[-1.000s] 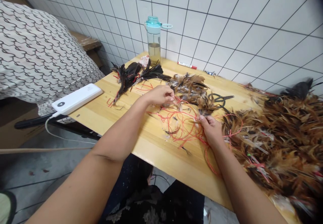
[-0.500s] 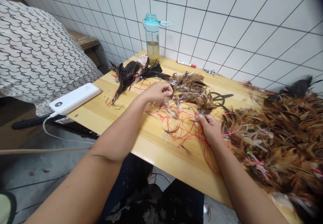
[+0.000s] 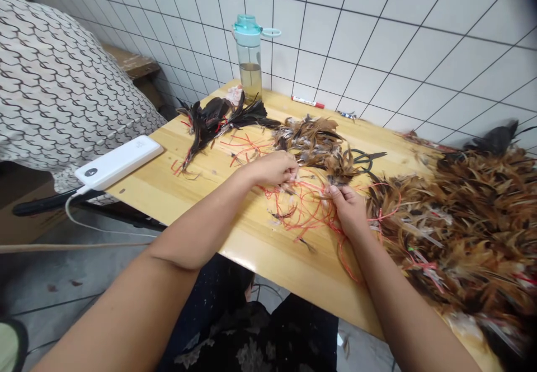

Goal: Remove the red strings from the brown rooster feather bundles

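Note:
My right hand (image 3: 349,207) is closed in a pinch at the base of a small bunch of brown feathers (image 3: 340,168), whose tips fan out away from me. My left hand (image 3: 277,169) is also closed, fingers pressed together, above the tangled red string (image 3: 308,210). What its fingertips hold is too small to make out. Just beyond the left hand lies a pile of brown feather bunches (image 3: 316,137). Black-handled scissors (image 3: 364,160) rest beyond the right hand, partly behind the feathers.
A big heap of brown feathers (image 3: 474,215) covers the table's right side. Black feather bunches (image 3: 213,117) lie back left, before a water bottle (image 3: 250,67). A white power bank (image 3: 119,162) with a cable sits at the left edge. A red-capped marker (image 3: 307,102) lies near the tiled wall.
My left hand has moved down and slightly right, from beside the feather pile to over the red string. My right hand stays on the brown feathers. The view has shifted slightly.

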Motion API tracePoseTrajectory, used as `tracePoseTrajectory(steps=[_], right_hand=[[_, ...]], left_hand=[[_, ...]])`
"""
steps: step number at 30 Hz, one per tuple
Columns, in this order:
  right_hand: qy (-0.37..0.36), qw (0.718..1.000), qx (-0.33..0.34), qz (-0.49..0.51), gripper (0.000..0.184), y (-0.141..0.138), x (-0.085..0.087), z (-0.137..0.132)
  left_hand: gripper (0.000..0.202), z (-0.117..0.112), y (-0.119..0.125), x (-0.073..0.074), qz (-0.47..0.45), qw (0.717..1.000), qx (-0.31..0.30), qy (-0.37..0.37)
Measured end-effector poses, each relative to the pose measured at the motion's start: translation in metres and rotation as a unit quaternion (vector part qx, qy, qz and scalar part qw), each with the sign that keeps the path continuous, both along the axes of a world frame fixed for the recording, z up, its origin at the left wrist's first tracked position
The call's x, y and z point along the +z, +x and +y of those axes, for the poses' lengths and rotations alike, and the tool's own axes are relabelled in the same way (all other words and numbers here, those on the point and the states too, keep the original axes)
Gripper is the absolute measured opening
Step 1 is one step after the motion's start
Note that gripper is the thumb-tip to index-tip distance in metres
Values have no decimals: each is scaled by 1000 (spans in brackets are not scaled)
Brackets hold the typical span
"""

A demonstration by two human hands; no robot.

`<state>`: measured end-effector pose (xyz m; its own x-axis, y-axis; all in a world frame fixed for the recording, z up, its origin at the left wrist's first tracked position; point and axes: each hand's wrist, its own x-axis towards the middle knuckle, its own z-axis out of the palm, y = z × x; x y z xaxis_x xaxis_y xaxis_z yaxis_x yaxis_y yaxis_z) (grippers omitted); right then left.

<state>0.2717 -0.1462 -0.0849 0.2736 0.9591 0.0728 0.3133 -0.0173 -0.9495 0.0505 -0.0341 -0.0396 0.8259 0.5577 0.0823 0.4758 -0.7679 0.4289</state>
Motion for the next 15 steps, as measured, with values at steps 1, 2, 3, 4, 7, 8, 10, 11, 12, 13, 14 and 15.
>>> tracePoseTrajectory(steps=[1,2,3,4,7,8,10,11,12,13,14,15], right_hand=[[0,1000,-1,1,39,0,0,0],[0,1000,-1,2,40,0,0,0],[-1,1000,0,2,40,0,0,0],[-1,1000,1,3,40,0,-1,1],[2,1000,7,3,39,0,-1,1],[5,1000,8,2,38,0,-1,1],[7,1000,9,-5,37,0,0,1],[6,1000,10,-9,37,0,1,1],[4,1000,10,-13,37,0,2,1],[1,1000,9,-16,37,0,3,1],[-1,1000,9,-19,37,0,3,1],[-2,1000,9,-21,37,-1,4,1]], left_hand=[[11,2,-3,3,-16,1000,5,4],[11,4,-9,8,-37,999,19,6],[11,6,-16,13,-63,997,39,6],[11,9,-24,18,-92,994,65,7],[15,14,-53,31,-153,969,191,32],[13,15,-63,33,-130,964,230,43],[9,16,-79,31,-61,949,301,77],[9,16,-85,29,-25,939,330,95],[10,15,-89,26,6,928,356,111],[10,14,-92,24,28,918,376,124],[12,12,-93,23,39,911,388,134],[15,10,-91,23,39,910,388,140]])
